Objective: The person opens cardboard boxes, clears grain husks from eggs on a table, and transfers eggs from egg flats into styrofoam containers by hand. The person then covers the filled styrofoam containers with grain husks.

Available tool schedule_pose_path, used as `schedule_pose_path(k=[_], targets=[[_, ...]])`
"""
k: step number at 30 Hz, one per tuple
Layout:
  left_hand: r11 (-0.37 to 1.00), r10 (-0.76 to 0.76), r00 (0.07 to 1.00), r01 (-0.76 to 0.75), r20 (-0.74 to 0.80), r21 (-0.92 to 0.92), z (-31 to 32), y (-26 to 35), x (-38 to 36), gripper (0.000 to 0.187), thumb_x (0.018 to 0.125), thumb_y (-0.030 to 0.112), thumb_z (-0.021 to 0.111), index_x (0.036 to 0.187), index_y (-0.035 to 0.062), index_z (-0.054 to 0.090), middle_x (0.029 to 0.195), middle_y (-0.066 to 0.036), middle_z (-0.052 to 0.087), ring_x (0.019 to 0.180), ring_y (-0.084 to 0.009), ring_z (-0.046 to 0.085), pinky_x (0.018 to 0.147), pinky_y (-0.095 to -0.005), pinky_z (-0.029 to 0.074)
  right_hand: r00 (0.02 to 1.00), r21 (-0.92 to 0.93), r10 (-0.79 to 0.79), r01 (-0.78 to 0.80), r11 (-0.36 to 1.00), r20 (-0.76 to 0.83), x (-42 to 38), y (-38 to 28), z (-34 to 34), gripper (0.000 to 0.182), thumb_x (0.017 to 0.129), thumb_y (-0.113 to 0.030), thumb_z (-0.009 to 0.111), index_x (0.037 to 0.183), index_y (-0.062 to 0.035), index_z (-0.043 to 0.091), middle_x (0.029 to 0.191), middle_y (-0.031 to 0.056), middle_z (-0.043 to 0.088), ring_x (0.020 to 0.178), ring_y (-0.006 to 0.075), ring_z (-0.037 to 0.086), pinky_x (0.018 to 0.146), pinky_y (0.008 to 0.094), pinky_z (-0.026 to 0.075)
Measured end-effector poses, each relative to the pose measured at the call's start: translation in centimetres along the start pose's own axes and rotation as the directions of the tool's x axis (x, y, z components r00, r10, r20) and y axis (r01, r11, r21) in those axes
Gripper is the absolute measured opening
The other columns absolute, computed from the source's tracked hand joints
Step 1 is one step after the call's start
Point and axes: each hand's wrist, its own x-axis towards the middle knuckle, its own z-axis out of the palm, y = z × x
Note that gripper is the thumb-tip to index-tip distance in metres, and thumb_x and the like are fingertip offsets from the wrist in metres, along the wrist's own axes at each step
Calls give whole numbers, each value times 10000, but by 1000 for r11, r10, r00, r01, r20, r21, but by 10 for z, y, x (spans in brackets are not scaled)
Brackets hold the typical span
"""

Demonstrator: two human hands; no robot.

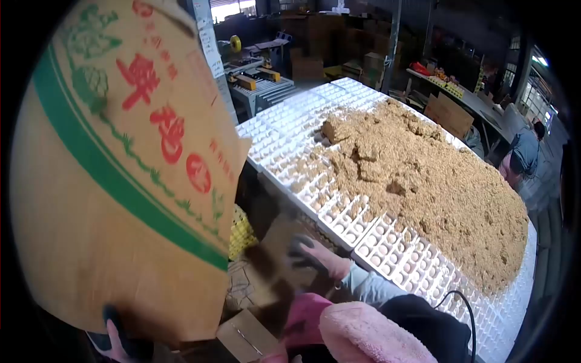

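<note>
A large cardboard box (115, 242) with red characters and a green stripe fills the left side, tilted and close to the camera. My left hand (114, 342), in a dark-fingered glove, grips its lower edge with the thumb showing on the near face; the other fingers are mostly hidden. My right hand (316, 257), gloved the same way and slightly blurred, reaches down beside the tray table with fingers apart and nothing visible in them. Below it lies more brown cardboard (248, 336). White trays of eggs (393, 251) sit just right of that hand.
A heap of brown, crumbly material (436, 193) covers much of the white trays. Yellow egg trays (242, 233) stand low behind the box. A roller conveyor machine (260, 85) is at the back. Another person (521, 154) is at the far right, near a side table (466, 100).
</note>
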Motion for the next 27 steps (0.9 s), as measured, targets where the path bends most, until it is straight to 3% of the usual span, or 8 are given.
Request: schedule_pose_path(k=[4, 9, 10, 13, 15, 19, 20, 27], targets=[[802, -113, 979, -10, -167, -597, 154, 57, 50, 366, 916, 53, 469, 1258, -74, 466, 1288, -209, 509, 1139, -277, 539, 935, -377, 476, 921, 451, -359, 257, 855, 154, 46, -26, -10, 853, 875, -515, 568, 1489, -177, 80, 1443, 125, 318, 1241, 265, 431, 991, 451, 390], [631, -153, 977, -20, -150, -775, 313, 118, 62, 451, 847, 63, 495, 1287, -31, 463, 1266, -184, 517, 1109, -279, 531, 922, -423, 451, 531, 331, -815, 831, 447, -231, 50, -134, -14, 902, 848, -693, 425, 1477, -105, 156, 1465, 121, 327, 1286, 308, 378, 1062, 412, 317], [655, -10, 990, -97, -138, -749, 342, 136, 66, 499, 800, 48, 500, 1292, -20, 459, 1263, -182, 519, 1095, -271, 544, 914, -424, 461, 379, -7, -824, 907, 421, -422, 54, -133, -40, 857, 876, -650, 426, 1474, -96, 162, 1467, 113, 330, 1281, 307, 381, 1064, 414, 317], [224, -88, 936, 351, 340, -909, 386, 227, 81, 124, 643, 113, 772, 757, 95, 727, 966, -104, 688, 893, -287, 656, 904, -419, 468, 273, 230, -799, 958, 173, -535, 15, -141, -98, 676, 960, -466, 436, 1458, -75, 200, 1436, 116, 363, 1258, 278, 407, 1066, 401, 318], [31, 208, 898, 390, 388, -920, 431, 249, 92, 241, 678, 51, 754, 909, 31, 688, 997, -101, 675, 896, -227, 656, 853, -343, 510, 278, 226, -707, 959, 169, -651, 10, -127, -123, 660, 953, -449, 453, 1440, -66, 226, 1413, 115, 384, 1242, 269, 422, 1051, 394, 332], [-483, 550, 479, 851, 684, -207, 509, 298, 94, 353, 728, -37, 671, 1078, -38, 622, 1068, -136, 647, 979, -185, 631, 867, -289, 503, 388, 116, -460, 849, 515, -799, 53, -93, -159, 628, 939, -415, 488, 1404, -48, 279, 1366, 115, 426, 1209, 250, 452, 1022, 379, 359], [-549, 511, 614, 772, 601, -322, 537, 309, 81, 420, 735, -26, 678, 1143, -47, 579, 1051, -108, 657, 965, -169, 632, 866, -307, 504, 404, 102, -404, 799, 593, -821, 66, -87, -168, 620, 935, -407, 497, 1395, -44, 292, 1354, 114, 436, 1201, 246, 460, 1015, 375, 366], [-626, 631, 344, 755, 696, 194, 749, 273, 134, 543, 780, 28, 685, 1281, -35, 486, 1195, -130, 588, 1073, -178, 574, 923, -304, 474, 111, -530, -663, 510, 677, -740, 172, -248, -220, 565, 911, -348, 558, 1331, -13, 385, 1272, 113, 510, 1145, 213, 513, 964, 348, 414]])
